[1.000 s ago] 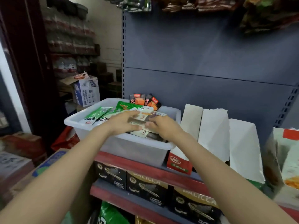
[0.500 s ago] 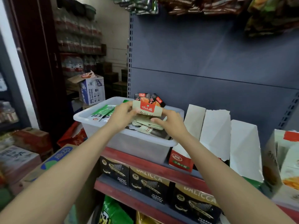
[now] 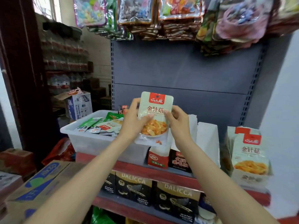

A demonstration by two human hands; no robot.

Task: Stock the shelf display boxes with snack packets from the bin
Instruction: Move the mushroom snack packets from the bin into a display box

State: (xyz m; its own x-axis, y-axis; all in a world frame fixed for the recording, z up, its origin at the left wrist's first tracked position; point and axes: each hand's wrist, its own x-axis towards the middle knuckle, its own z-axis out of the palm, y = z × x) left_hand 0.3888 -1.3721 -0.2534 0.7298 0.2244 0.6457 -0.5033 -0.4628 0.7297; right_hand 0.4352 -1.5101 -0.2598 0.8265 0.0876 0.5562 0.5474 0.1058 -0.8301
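I am standing in a small grocery shop. In front of me is a grey metal retail shelf [image 3: 186, 75] with slotted uprights and red-edged boards, the kind used for stock. Bagged snacks [image 3: 178, 18] hang in rows across its top. Open display boxes [image 3: 249, 159] of packets stand on the board, and black wafer cartons [image 3: 176, 199] fill the one below. To my left, shrink-wrapped bottled drinks [image 3: 63, 62] are stacked high against the wall, with cardboard cartons [image 3: 37, 183] on the floor.
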